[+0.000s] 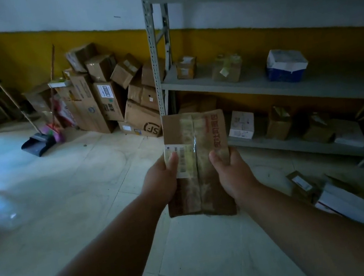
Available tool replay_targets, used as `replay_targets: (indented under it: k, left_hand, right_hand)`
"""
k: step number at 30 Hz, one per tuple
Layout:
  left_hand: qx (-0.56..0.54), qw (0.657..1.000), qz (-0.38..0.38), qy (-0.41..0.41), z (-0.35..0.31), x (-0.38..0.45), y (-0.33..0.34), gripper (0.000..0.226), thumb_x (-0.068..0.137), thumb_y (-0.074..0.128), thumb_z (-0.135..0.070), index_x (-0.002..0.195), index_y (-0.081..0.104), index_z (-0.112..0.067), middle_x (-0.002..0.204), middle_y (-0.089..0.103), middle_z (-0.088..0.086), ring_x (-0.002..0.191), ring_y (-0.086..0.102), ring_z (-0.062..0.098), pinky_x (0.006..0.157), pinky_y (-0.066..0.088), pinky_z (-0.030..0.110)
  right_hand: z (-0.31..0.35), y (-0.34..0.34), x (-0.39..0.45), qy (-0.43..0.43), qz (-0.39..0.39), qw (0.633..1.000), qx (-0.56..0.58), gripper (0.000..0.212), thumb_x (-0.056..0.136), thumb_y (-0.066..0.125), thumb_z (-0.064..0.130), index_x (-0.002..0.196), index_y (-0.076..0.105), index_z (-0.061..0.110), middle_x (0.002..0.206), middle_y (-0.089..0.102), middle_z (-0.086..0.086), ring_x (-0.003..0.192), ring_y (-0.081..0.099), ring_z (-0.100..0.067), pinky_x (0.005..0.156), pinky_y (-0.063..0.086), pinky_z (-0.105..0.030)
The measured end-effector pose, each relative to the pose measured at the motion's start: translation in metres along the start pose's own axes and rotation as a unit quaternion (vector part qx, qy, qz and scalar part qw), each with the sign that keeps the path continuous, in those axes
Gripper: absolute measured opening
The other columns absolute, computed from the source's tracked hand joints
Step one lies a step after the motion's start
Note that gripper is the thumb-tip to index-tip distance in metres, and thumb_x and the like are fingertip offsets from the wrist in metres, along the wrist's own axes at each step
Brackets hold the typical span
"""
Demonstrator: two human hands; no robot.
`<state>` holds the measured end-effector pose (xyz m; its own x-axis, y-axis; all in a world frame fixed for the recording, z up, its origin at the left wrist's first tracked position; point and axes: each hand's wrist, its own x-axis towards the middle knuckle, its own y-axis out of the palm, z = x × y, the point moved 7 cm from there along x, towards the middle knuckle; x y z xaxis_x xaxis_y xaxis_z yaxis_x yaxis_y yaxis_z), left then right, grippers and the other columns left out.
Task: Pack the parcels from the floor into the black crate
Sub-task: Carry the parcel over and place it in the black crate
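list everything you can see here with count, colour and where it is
held parcel: one, brown cardboard, taped, white label, held in the air in front of the shelving
pile of boxes: many, brown, stacked on the floor against the yellow wall
shelving unit: one, grey metal, right side of the room
shelf parcels: several, mostly brown, a few white, spread over the shelves
blue and white box: one, on the middle shelf
floor parcels: two, brown and white, on the floor at lower right
dustpan: one, dark, on the floor left of the pile
broom: one, pink bristles, leaning by the pile
black crate: not in view
left hand: grips the parcel's left edge
right hand: grips the parcel's right edge
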<state>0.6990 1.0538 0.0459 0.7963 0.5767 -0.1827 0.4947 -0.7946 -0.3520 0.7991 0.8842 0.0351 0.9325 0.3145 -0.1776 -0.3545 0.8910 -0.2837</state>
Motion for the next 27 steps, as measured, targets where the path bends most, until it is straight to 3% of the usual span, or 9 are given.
replay_targets:
  k: [5,11,16,17,21,25,27]
  left_hand:
    - [-0.02,1.0,-0.01,0.005,-0.007,0.091,0.017,0.029,0.099,0.043,-0.052,0.103,0.066,-0.035,0.091,0.075,-0.008,0.087,0.071,0.011,0.078,0.059,0.039]
    - [0.052,0.998,-0.043,0.019,-0.025,0.207,0.034,0.021,0.098,0.048,-0.049,0.089,0.063,-0.039,0.079,0.072,-0.017,0.071,0.068,-0.002,0.062,0.055,0.024]
    - [0.071,0.994,-0.08,0.036,-0.047,0.293,0.044,0.01,0.093,0.059,-0.045,0.089,0.066,-0.041,0.081,0.069,-0.031,0.07,0.065,-0.012,0.048,0.048,0.009]
    - [0.059,0.994,-0.085,0.028,-0.046,0.312,0.048,0.006,0.091,0.062,-0.043,0.094,0.067,-0.041,0.083,0.07,-0.03,0.072,0.066,-0.011,0.05,0.05,0.01]
    - [0.01,0.997,-0.076,-0.026,-0.021,0.382,0.065,0.037,0.085,0.073,-0.026,0.119,0.059,-0.033,0.098,0.072,-0.016,0.083,0.07,-0.002,0.064,0.062,0.028]
    - [0.068,0.996,-0.055,-0.022,0.017,0.455,0.081,0.033,0.087,0.07,-0.028,0.118,0.06,-0.035,0.104,0.067,-0.014,0.089,0.068,0.004,0.068,0.062,0.03]
    - [0.122,0.992,-0.035,-0.011,0.041,0.492,0.093,0.032,0.088,0.068,-0.032,0.119,0.062,-0.035,0.106,0.062,-0.011,0.088,0.064,0.004,0.069,0.061,0.027]
  right_hand:
    - [0.006,0.009,0.088,-0.014,-0.007,1.0,-0.006,0.038,0.095,0.052,0.054,0.131,0.046,0.041,0.095,0.058,0.027,0.086,0.056,0.002,0.077,0.045,-0.03]
    - [0.012,0.016,0.215,-0.034,0.002,0.998,-0.045,0.033,0.099,0.052,0.045,0.128,0.05,0.029,0.099,0.059,0.019,0.104,0.061,-0.017,0.093,0.05,-0.04]
    - [0.017,0.022,0.309,-0.032,0.007,0.998,-0.052,0.033,0.098,0.05,0.049,0.127,0.048,0.033,0.096,0.058,0.019,0.1,0.06,-0.015,0.086,0.049,-0.035]
    - [0.015,0.025,0.327,-0.028,0.006,0.998,-0.057,0.034,0.098,0.05,0.049,0.129,0.047,0.032,0.101,0.06,0.017,0.101,0.06,-0.015,0.087,0.05,-0.036]
    - [0.01,0.041,0.393,-0.019,0.005,0.996,-0.089,0.038,0.099,0.049,0.047,0.132,0.047,0.03,0.111,0.061,0.012,0.106,0.06,-0.015,0.085,0.047,-0.033]
    - [-0.017,0.065,0.455,0.021,-0.023,0.991,-0.134,0.043,0.098,0.051,0.048,0.134,0.051,0.026,0.122,0.06,0.003,0.112,0.059,-0.018,0.092,0.051,-0.038]
    - [-0.047,0.076,0.48,0.06,-0.038,0.986,-0.149,0.041,0.097,0.051,0.048,0.131,0.054,0.025,0.119,0.063,0.002,0.107,0.061,-0.017,0.081,0.052,-0.033]
